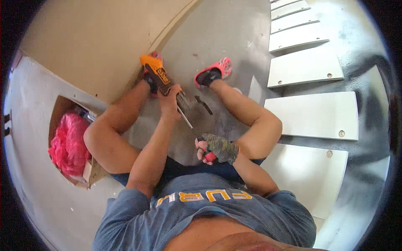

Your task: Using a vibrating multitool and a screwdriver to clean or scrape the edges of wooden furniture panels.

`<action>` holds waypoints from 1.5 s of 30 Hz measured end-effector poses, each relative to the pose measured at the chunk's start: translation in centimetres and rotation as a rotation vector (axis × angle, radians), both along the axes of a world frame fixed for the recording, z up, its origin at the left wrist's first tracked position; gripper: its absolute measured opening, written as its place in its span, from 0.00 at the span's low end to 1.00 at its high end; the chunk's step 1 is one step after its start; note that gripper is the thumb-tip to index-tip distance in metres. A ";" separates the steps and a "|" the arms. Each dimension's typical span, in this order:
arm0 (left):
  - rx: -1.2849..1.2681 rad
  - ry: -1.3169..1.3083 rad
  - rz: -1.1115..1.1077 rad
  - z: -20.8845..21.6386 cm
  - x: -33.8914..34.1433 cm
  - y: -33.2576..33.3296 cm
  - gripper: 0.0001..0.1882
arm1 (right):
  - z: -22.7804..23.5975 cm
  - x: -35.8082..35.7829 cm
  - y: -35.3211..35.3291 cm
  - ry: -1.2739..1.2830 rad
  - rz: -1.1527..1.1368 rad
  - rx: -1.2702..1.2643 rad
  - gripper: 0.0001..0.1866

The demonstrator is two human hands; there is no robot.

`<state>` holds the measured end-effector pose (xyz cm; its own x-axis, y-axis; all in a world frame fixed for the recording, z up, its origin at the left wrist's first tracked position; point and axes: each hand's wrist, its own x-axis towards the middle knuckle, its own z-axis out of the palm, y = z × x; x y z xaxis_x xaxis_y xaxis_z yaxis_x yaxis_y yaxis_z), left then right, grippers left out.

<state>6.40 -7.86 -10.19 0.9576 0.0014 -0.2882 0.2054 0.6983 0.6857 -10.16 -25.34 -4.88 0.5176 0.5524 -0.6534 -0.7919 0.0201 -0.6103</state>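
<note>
Fairly bright, diffuse light, strongest at right, where the panels nearly wash out and the floor glares white; soft shadows beneath panels; straight edges bow toward a black fisheye rim; fine detail smeared

The person wears a slate-blue T-shirt with short sleeves and yellow-orange and white block lettering across the chest. Below it are dark navy shorts. A mottled camouflage glove, red-edged at the wrist, leaves the right hand's fingers exposed; the left hand is bare. Dark socks sit inside coral-red clogs, the right one visibly perforated, the left partly hidden.
</note>
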 end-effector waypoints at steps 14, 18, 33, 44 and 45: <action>0.325 0.107 0.108 -3.1 -0.8 -1.6 0.25 | -7.3 -2.2 -2.0 -0.024 -0.232 -0.127 0.16; 0.156 0.200 -0.086 -2.4 -0.5 -0.3 0.11 | -3.7 -0.9 0.3 0.131 -0.248 0.133 0.17; 0.183 0.404 0.043 -5.1 -3.2 -3.8 0.11 | 2.7 -1.6 0.2 -1.236 -0.277 -1.179 0.18; -0.666 0.821 -0.270 -2.8 -5.3 -5.3 0.17 | 14.4 2.3 1.5 -1.444 -0.290 -1.368 0.25; -0.447 0.877 -0.230 -3.1 -5.1 -5.7 0.16 | 15.0 2.8 1.5 -1.432 -0.208 -1.410 0.23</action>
<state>1.35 -13.59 -13.31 0.3708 -0.4370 -0.8195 0.6737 0.7340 -0.0866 -7.35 -23.89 10.10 0.9297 -0.0020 0.3684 0.1334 -0.9303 -0.3418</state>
